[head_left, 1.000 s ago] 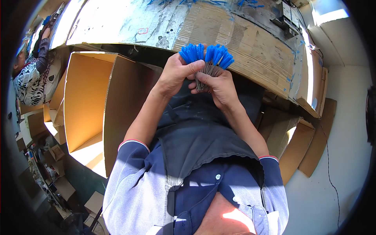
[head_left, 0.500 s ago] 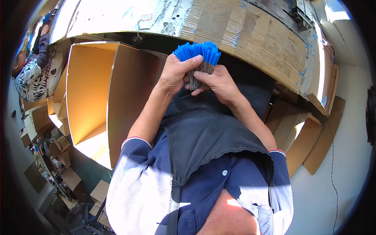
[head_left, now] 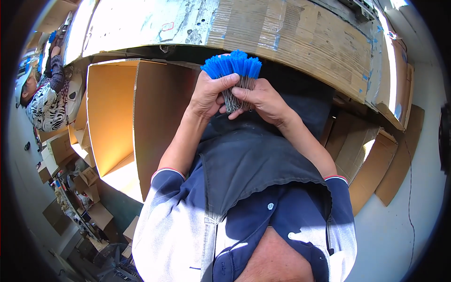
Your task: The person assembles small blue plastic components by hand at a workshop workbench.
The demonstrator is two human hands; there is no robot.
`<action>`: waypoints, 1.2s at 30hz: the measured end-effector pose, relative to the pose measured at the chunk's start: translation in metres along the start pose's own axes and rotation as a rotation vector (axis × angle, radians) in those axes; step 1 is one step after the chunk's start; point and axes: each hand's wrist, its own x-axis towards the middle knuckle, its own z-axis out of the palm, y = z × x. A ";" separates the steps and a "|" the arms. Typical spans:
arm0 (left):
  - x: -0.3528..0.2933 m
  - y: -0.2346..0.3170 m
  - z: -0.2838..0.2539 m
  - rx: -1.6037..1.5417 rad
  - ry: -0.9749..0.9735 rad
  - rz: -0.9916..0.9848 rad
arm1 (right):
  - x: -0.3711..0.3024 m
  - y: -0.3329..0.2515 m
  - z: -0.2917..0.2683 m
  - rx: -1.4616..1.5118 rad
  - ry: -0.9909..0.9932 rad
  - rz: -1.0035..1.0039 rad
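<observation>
Between my hands, just off the near edge of the workbench, is a thick bundle of small brushes (head_left: 232,66) with blue bristle heads and thin twisted-wire stems. The heads fan out at the top and the stems run down between my palms. My left hand (head_left: 210,91) is closed round the left side of the bundle, its thumb pressed across the stems below the bristles. On the right side, my right hand (head_left: 264,100) grips the stems too, thumb laid over them. The fingers behind the wires are partly hidden.
The workbench (head_left: 305,42), partly covered with taped cardboard, spans the far side. A large open cardboard box (head_left: 112,122) stands on my left; another box (head_left: 371,155) is on the right. At far left sits another person (head_left: 47,105) in a patterned top. A fan (head_left: 112,261) stands lower left.
The bundle's heads have spread into separate clumps, with a few heads now rising in the middle. Both hands keep hold. The whole view has shifted slightly.
</observation>
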 end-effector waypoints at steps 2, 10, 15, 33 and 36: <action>-0.002 0.001 0.005 -0.014 0.039 0.021 | -0.001 0.000 -0.001 -0.027 0.023 -0.011; -0.005 0.010 0.005 -0.127 -0.075 -0.100 | -0.005 0.002 -0.006 0.091 -0.038 -0.076; -0.001 -0.002 0.009 -0.080 -0.002 -0.037 | -0.007 0.002 -0.008 -0.026 0.061 -0.064; -0.002 -0.005 0.010 0.109 -0.065 -0.175 | -0.006 0.008 -0.012 -0.165 -0.047 -0.014; -0.002 -0.002 0.020 0.044 -0.114 -0.120 | -0.006 0.008 -0.014 -0.149 -0.052 -0.017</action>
